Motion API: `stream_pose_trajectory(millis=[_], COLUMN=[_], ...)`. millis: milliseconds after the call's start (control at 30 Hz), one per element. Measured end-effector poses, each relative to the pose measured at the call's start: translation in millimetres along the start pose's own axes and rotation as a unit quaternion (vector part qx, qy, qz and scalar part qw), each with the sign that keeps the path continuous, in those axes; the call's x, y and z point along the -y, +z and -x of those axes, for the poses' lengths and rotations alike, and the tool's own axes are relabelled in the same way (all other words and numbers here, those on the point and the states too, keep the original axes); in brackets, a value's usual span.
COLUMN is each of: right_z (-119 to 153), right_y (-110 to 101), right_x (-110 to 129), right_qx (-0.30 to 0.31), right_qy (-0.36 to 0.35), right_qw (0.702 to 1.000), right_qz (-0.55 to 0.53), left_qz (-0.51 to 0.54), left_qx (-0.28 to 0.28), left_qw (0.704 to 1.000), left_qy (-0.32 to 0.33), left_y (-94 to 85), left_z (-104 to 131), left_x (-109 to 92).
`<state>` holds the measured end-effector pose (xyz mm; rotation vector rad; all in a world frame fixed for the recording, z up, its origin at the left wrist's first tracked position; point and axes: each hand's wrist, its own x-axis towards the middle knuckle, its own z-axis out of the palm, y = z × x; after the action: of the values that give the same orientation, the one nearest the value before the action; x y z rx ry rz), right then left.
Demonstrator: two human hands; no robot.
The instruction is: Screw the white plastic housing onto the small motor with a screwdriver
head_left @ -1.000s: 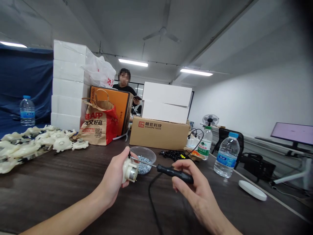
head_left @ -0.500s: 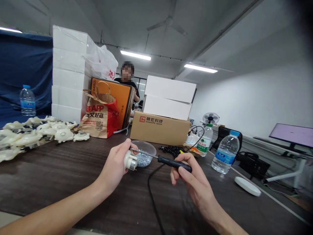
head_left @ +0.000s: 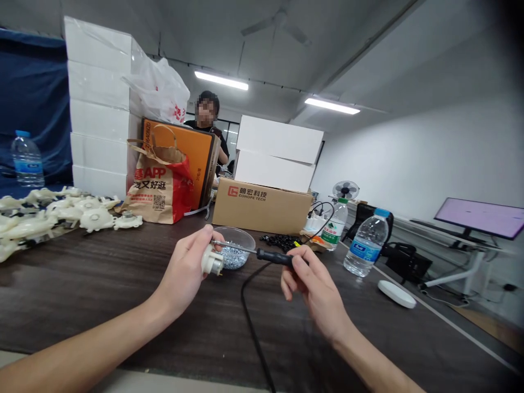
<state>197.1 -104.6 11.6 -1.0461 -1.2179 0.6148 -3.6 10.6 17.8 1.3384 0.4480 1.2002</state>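
Head view: the left grip (head_left: 184, 273) is closed around a small white plastic piece (head_left: 207, 261), whose metal cylinder (head_left: 216, 266) sticks out towards the right grip (head_left: 317, 286). The right grip pinches the black handle of a screwdriver (head_left: 273, 256); its shaft reaches across to the left grip, though whether the tip touches the piece cannot be told. Just beyond the left grip, a clear bowl (head_left: 246, 237) of small silvery screws (head_left: 233, 258) stands on the bench (head_left: 196, 344). Between the grips runs a black cable (head_left: 250, 322). Well left of the left grip lie more white parts (head_left: 96, 218).
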Motion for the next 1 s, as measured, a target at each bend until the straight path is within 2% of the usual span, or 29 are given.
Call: stream_pose_trajectory(millis=[133,267,467,667,833,1000], right_z=[-1.4,2.2,4.2,6.3,3.1,3.2], right_y=[-1.2,-1.6,0.0,-0.7,-0.6,0.4], right_x=[-3.2,-3.0,-0.6,-1.4,-0.4,0.4], right_qx=[-0.018,0.024,0.005,0.038,0.005,0.002], right_qy=[-0.002,0.008,0.007,0.015,-0.008,-0.003], right_qw=[0.999,1.0,1.0,0.999,1.0,0.999], right_qz=[0.034,-0.006,0.023,-0.005,0.026,0.035], left_qz=[-0.006,-0.022,-0.041,-0.03,-0.043,-0.036], left_qx=[0.011,0.009,0.006,-0.001,-0.003,0.004], left_qw=[0.999,0.997,0.996,0.997,0.997,0.996], left_qy=[0.038,0.073,0.077,0.075,0.07,0.076], left_y=[-0.8,-2.3,-1.7,-1.9,-2.5,-0.4], left_z=[4.2,4.9,4.5,5.8,5.0,6.2], left_x=[-0.4,-0.2,-0.7,-2.4,-1.0,-3.4])
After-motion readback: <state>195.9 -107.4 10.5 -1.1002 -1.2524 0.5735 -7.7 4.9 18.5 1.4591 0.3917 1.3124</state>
